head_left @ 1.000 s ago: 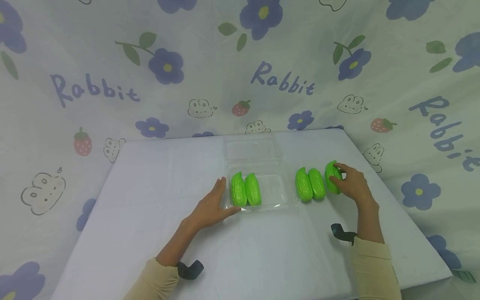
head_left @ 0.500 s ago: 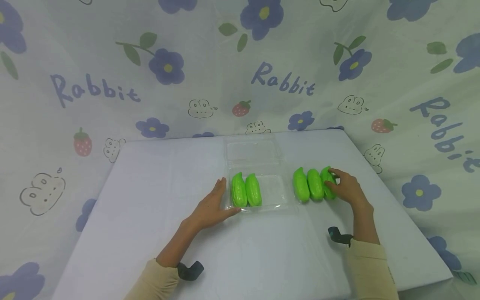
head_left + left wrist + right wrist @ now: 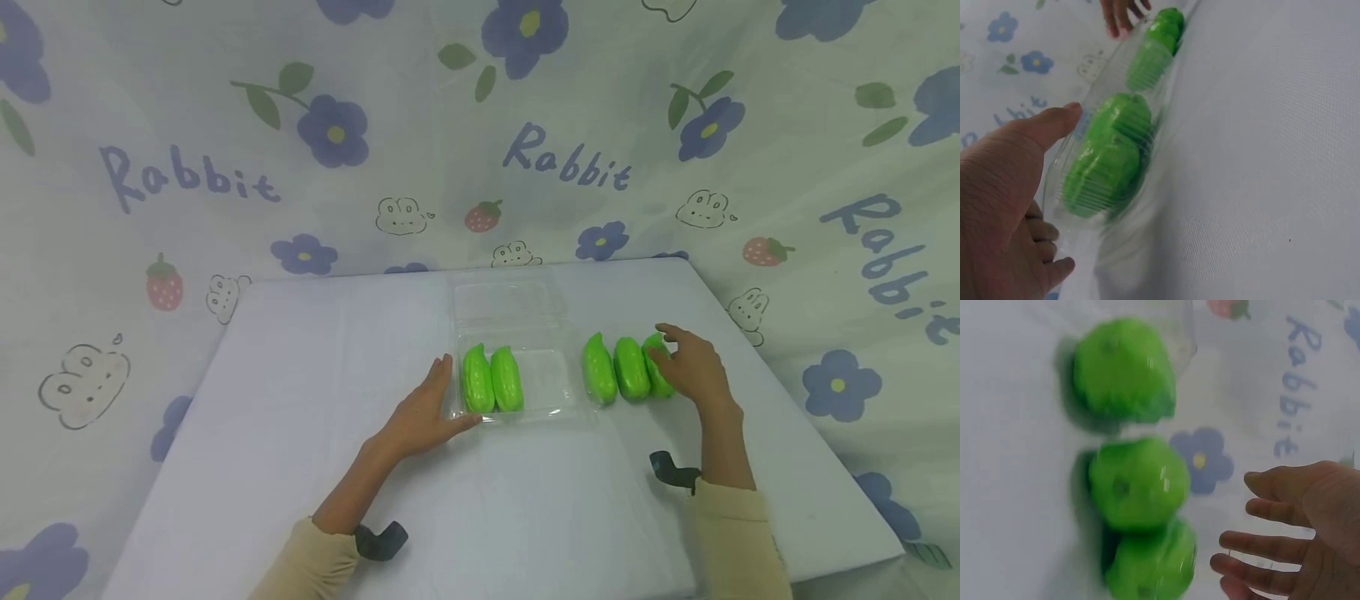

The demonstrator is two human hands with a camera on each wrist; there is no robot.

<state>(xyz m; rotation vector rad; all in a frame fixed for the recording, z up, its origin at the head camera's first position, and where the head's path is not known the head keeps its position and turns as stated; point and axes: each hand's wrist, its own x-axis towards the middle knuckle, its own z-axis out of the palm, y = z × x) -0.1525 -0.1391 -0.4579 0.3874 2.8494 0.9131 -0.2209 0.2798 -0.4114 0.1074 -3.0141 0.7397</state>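
A clear plastic clamshell box (image 3: 547,379) lies with its lid (image 3: 502,300) folded back. Two glossy green, long bumpy vegetable-like pieces (image 3: 478,379) sit side by side in its left part. My left hand (image 3: 417,417) rests against the box's left front corner, thumb at the front rim and fingers along the left side. To the right of the box lie three more green pieces (image 3: 632,368) in a row. My right hand (image 3: 693,367) is over the rightmost one and partly hides it. In the right wrist view its fingers (image 3: 1266,547) are extended, holding nothing.
A white cloth (image 3: 315,358) covers the table. A patterned curtain (image 3: 420,125) with flowers and "Rabbit" lettering hangs behind and at both sides. Each wrist carries a dark camera mount (image 3: 381,542) near the sleeve.
My right hand moved the rightmost green piece left against the other two, then let go of it. The leftmost loose piece shifted slightly left. My left hand stays in place.
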